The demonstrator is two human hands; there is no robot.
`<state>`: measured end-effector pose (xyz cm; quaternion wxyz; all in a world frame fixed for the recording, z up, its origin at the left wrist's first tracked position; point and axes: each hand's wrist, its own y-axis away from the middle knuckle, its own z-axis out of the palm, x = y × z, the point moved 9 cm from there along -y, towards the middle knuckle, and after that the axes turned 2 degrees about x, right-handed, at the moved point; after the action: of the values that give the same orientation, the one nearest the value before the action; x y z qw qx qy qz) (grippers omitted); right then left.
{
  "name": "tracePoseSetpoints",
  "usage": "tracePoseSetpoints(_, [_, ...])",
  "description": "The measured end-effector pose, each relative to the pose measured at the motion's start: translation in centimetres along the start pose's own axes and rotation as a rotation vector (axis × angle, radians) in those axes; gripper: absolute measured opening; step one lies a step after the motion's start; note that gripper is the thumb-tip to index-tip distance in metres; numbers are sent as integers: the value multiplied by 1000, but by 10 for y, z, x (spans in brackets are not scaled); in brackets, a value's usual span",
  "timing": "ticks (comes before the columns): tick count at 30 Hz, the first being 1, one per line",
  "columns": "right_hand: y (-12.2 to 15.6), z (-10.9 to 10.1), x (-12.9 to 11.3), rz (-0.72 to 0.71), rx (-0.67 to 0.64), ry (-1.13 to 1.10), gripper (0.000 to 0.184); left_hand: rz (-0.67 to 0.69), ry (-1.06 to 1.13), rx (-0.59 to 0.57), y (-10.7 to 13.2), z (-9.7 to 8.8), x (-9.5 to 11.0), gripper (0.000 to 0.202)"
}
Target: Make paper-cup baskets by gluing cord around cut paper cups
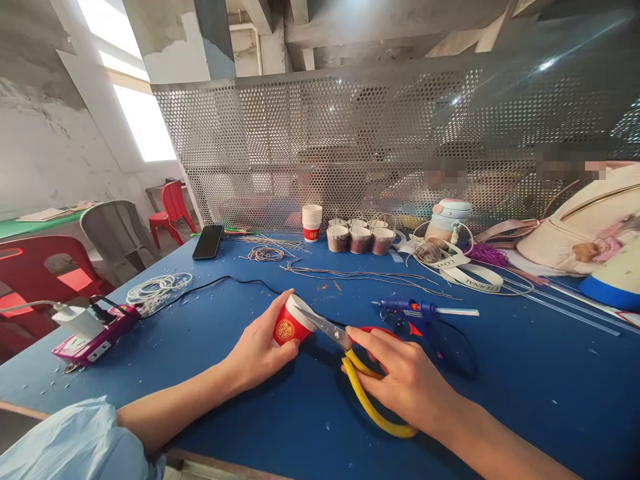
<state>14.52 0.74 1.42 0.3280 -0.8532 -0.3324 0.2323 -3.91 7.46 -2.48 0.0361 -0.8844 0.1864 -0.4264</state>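
A red and white paper cup [287, 331] with a gold emblem is gripped in my left hand [263, 347], tilted with its mouth toward the right. My right hand [400, 373] is closed around scissors [360, 393] with yellow and red handles. The scissor blades reach to the cup's rim, and the tip lies at or just inside the mouth; I cannot tell which. Just beyond my right hand lies a blue glue gun [407, 308] with a white glue stick in its back end.
Several cord-wrapped cups [359, 239] and a stack of paper cups [312, 223] stand at the back. Cords [350, 272], a phone [208, 241], ribbon [467, 270] and a bottle [450, 217] lie or stand about. A power strip [97, 340] sits left; a bag [585, 220] sits right.
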Motion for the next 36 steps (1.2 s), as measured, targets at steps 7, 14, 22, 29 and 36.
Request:
tracePoseSetpoints(7, [0,0,0,2,-5,-14,28,-4,2,-10,0,0,2,77])
tracePoseSetpoints(14, [-4,1,0,95,-37,-97,27,-17,3,-9,0,-1,3,76])
tracePoseSetpoints(22, [-1,2,27,278,-24,-154,30,-57,48,-11,-2,-3,1,76])
tracePoseSetpoints(29, [-2,6,23,259,-137,-97,30,-67,171,-24,-5,-3,-2,76])
tracePoseSetpoints(36, [-1,7,13,187,-120,-63,29,-59,174,-31,-5,-2,-6,76])
